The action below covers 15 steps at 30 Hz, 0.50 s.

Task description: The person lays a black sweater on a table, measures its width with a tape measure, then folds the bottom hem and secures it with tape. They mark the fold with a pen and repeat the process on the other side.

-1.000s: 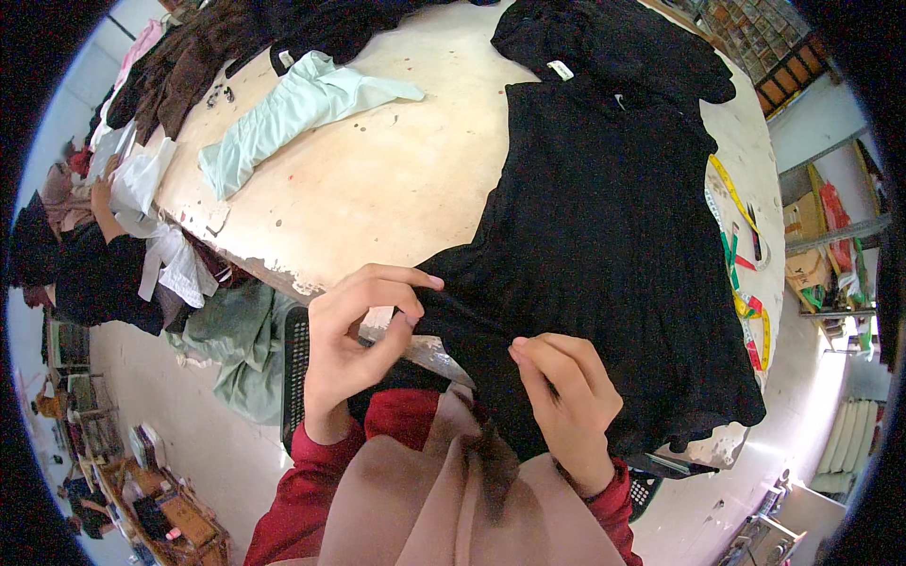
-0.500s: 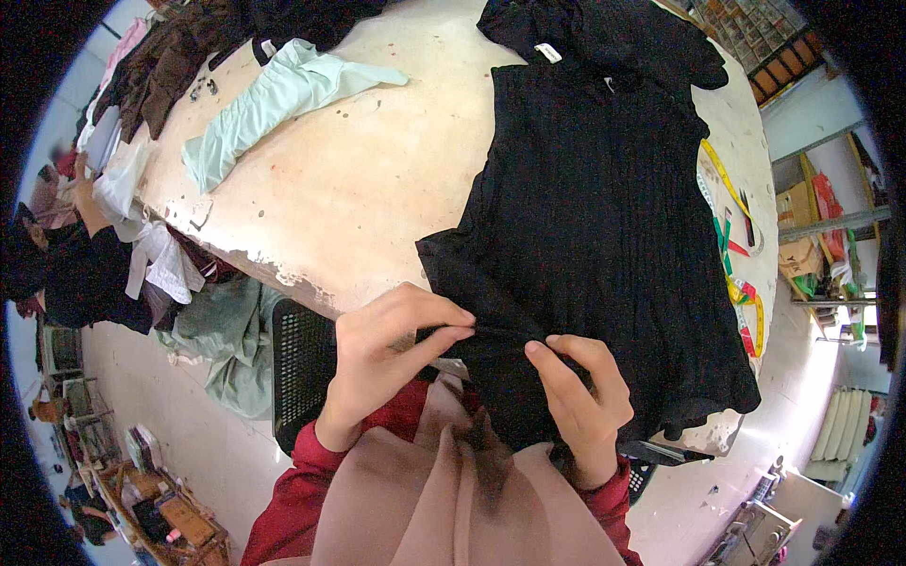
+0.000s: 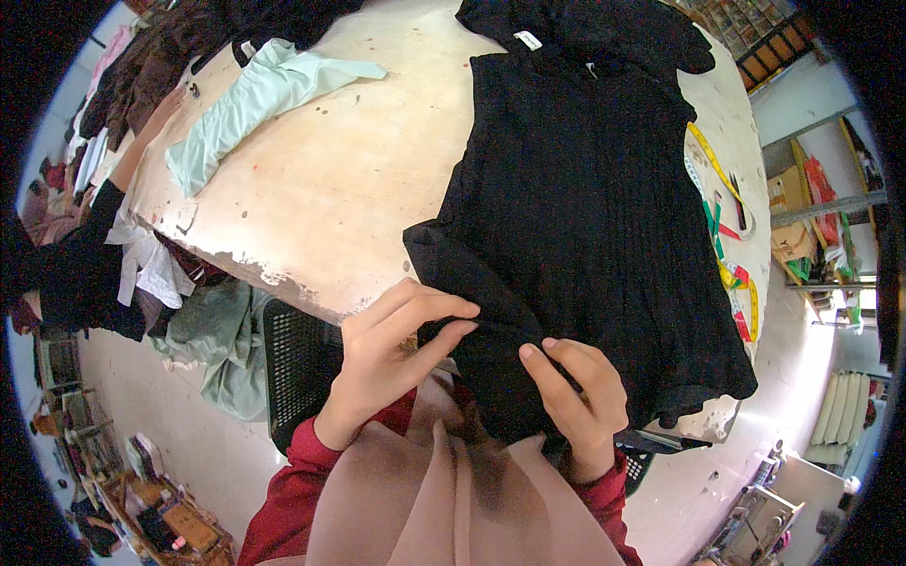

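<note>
A black, finely crinkled garment (image 3: 585, 208) lies spread over the near right part of the table, its lower edge hanging toward me. My left hand (image 3: 387, 354) pinches the cloth at the garment's near left edge, thumb against forefinger. A short way to the right, my right hand (image 3: 580, 396) has its thumb and forefinger on the same cloth, bent round a fold; the exact grip is partly lost in the black. Between the two hands the fabric is gathered in soft folds.
A pale mint cloth piece (image 3: 250, 108) lies on the worn table (image 3: 321, 179). Tape measures (image 3: 736, 274) run along the right edge. More black clothing (image 3: 604, 33) sits at the back. On the left, a co-worker's arm (image 3: 142, 151) reaches over the table. A black plastic chair (image 3: 293, 368) stands below.
The co-worker's arm at the left has reached farther onto the table. The view has shifted slightly. My hands keep nearly the same place on the black garment, a little farther apart.
</note>
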Each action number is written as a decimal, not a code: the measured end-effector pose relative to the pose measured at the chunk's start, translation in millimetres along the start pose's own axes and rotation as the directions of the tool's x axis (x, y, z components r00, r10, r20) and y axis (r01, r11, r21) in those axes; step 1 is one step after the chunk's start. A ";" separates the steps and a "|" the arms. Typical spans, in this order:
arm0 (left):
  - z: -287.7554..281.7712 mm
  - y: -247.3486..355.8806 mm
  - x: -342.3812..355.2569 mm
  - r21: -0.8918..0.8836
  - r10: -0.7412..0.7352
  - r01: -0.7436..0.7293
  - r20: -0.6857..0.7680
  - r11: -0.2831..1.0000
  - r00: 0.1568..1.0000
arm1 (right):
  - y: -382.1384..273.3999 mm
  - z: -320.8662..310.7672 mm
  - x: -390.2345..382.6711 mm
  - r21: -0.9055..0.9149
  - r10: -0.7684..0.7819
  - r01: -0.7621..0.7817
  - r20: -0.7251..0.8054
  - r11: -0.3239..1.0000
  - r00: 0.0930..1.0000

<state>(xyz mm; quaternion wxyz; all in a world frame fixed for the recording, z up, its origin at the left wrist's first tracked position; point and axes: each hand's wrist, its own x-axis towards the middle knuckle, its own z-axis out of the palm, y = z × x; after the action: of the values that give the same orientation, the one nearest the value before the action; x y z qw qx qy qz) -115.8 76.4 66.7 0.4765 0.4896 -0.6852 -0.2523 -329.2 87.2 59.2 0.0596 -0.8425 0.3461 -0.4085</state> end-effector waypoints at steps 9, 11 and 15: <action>4.1 -10.3 1.7 -0.027 -0.088 0.088 -0.010 0.996 0.996 | 15.5 -1.0 -4.6 -0.049 -0.022 0.020 -0.029 0.999 0.999; 6.1 -11.7 2.5 -0.005 -0.071 0.071 -0.023 0.997 0.997 | 16.4 -1.5 -4.9 -0.055 -0.019 0.017 -0.032 0.998 0.999; 12.2 -17.2 2.1 -0.002 -0.060 0.060 -0.040 0.998 0.997 | 19.6 -2.6 -6.3 -0.094 -0.010 0.008 -0.014 0.995 1.000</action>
<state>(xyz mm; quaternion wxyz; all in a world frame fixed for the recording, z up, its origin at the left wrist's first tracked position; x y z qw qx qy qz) -119.5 66.3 48.5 0.4825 0.5148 -0.6603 -0.2570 -344.2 76.9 49.3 0.0154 -0.8431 0.3616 -0.3978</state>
